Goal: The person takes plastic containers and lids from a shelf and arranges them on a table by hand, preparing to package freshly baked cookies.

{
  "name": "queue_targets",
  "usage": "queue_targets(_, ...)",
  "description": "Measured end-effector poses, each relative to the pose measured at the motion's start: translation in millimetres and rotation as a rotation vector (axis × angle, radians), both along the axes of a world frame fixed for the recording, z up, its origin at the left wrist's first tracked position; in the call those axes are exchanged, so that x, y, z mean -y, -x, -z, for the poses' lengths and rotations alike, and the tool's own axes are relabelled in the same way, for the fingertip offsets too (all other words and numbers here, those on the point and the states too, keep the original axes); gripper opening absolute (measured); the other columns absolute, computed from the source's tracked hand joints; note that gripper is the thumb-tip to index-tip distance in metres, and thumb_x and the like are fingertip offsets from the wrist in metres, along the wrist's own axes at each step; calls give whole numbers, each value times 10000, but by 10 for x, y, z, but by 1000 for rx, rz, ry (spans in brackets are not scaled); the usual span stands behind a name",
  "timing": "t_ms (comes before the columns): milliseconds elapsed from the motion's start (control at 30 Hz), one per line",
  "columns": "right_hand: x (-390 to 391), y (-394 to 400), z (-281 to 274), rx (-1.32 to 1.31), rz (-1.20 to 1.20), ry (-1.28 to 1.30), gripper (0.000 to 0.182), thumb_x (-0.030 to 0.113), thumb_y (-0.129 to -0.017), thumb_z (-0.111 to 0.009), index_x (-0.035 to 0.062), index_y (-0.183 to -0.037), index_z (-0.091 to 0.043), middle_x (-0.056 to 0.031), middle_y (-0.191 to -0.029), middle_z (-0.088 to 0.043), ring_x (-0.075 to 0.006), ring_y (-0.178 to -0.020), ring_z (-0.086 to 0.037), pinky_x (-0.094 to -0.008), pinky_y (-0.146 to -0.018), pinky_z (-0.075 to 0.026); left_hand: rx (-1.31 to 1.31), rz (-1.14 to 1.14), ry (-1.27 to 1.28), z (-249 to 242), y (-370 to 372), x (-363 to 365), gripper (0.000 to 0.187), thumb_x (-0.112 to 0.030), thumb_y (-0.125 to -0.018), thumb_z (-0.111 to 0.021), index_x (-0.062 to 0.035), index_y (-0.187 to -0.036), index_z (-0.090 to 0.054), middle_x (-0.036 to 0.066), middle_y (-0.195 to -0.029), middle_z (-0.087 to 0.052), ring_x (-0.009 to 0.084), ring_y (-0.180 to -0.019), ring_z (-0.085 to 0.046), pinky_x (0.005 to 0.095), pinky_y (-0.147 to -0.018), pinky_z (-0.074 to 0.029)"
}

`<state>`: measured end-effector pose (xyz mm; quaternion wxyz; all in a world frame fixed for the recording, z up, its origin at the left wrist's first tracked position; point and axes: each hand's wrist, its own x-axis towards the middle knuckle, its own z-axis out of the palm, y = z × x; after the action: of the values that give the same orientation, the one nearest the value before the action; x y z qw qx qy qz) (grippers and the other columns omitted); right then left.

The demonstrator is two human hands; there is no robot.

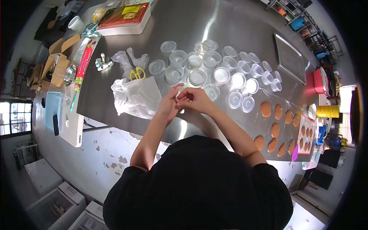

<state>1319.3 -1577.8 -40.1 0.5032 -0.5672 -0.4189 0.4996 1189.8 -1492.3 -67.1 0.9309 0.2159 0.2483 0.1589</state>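
Observation:
My left hand (168, 102) and my right hand (196, 100) meet above the steel table's near edge. The fingertips of both close together on something small and whitish that I cannot make out. Just beyond them stand several clear plastic cups (174, 73), some holding white fluted paper liners (197, 77). Clear round lids (156, 67) lie beside the cups. To the left of my hands is a crumpled white plastic bag (136, 96), with yellow-handled scissors (137, 73) behind it.
Several flat brown rounds (275, 130) lie on a clear sheet at the right, near a mat (307, 134) with more rounds. A metal tray (290, 57) rests at the far right. A baking paper box (84, 63) and a red-topped container (124, 19) are on the left.

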Motion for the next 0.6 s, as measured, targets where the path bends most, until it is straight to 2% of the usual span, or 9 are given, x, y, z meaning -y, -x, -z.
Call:
queue_targets(100,-17,-31,11,-85,-51,53,176,46,-716,-707,-13,-860,-625,-57,-751,-655,-95,-725,-613,-226,-659,-481,18,37,-40,-32,-31,1,333,-216,-945,-369,-38,-1224,-403,142,-1035,-538,201,-920,-560,301,-817,-464)
queue_targets(333,6,-100,100,23,-37,49,148,39,-713,-711,-17,-835,-650,-57,-759,-662,-92,-696,-614,-225,-652,-481,43,106,-55,-110,-8,-17,343,-222,-943,-368,-7,-1204,-425,151,-1034,-546,223,-945,-571,303,-841,-461)
queue_targets(600,-10,-129,84,-87,-50,105,153,25,-723,-704,-25,-858,-656,-71,-768,-658,-107,-710,-617,-232,-660,-500,52,134,-4,-76,6,-42,375,-236,-959,-312,16,-1220,-406,227,-1065,-547,262,-979,-576,339,-879,-453)
